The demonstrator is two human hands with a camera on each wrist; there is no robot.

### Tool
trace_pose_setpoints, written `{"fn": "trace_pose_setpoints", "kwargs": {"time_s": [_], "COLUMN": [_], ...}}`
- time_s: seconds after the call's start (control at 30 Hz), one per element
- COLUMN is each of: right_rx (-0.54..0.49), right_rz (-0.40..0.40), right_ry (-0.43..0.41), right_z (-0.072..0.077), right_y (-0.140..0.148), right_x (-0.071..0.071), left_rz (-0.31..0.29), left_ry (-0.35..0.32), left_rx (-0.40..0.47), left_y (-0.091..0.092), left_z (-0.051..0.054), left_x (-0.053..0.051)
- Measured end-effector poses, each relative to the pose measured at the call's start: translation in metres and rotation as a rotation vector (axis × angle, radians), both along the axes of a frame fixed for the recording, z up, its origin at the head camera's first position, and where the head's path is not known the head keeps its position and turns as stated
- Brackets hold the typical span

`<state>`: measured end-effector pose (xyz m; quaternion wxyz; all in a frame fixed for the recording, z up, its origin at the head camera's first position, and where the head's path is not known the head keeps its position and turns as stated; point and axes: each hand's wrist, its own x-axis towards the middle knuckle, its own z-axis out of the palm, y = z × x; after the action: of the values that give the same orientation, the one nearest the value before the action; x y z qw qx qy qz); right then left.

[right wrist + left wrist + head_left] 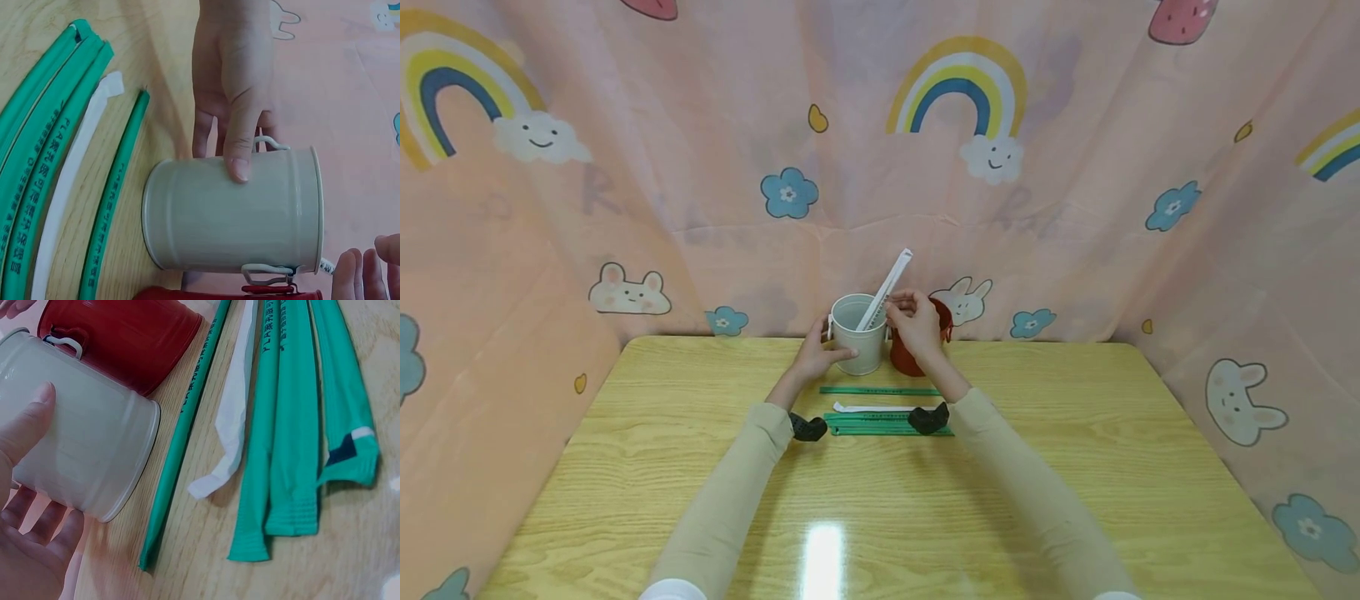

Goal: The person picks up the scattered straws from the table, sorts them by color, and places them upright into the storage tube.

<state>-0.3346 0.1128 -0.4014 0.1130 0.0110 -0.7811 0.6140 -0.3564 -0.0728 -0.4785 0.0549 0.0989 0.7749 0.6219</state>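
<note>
At the back of the table, a small white metal bucket [867, 354] stands upright, touching or nearly touching a red bucket [903, 360] on its right. My left hand [813, 357] holds the white bucket from its left side, thumb across the front. Over its mouth, my right hand [916, 323] pinches a white paper-wrapped straw [893, 277], which slants with its lower end inside the rim. Only a bit of that straw [327, 267] shows in the right wrist view. The right hand partly hides the red bucket in the head view.
In front of the buckets lie a single green-wrapped straw [868, 390], a white-wrapped straw [880, 409] and several green-wrapped straws [868, 423], roughly parallel. A patterned pink curtain [715, 200] hangs right behind the table's back edge. Black wrist devices [808, 429] sit under both forearms.
</note>
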Motion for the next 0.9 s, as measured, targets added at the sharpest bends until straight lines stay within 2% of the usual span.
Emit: {"fn": "trace_pose_setpoints", "kwargs": {"time_s": [0.07, 0.3, 0.37, 0.6, 0.9], "right_rx": [0.017, 0.127, 0.151, 0.195, 0.253], "right_rz": [0.014, 0.074, 0.09, 0.142, 0.212], "right_ry": [0.002, 0.029, 0.038, 0.053, 0.104], "right_z": [0.0, -0.002, -0.003, -0.012, -0.019], "right_y": [0.002, 0.009, 0.011, 0.02, 0.028], "right_x": [0.002, 0.011, 0.014, 0.019, 0.029], "left_rz": [0.0, -0.044, -0.043, -0.014, -0.003], "left_ry": [-0.003, -0.038, -0.035, -0.008, 0.012], "left_rx": [-0.006, -0.003, -0.01, 0.007, -0.003], "left_y": [0.0, -0.001, 0.0, 0.0, 0.001], "left_z": [0.001, 0.029, 0.027, 0.003, 0.001], "left_x": [0.0, 0.018, 0.016, 0.001, 0.002]}}
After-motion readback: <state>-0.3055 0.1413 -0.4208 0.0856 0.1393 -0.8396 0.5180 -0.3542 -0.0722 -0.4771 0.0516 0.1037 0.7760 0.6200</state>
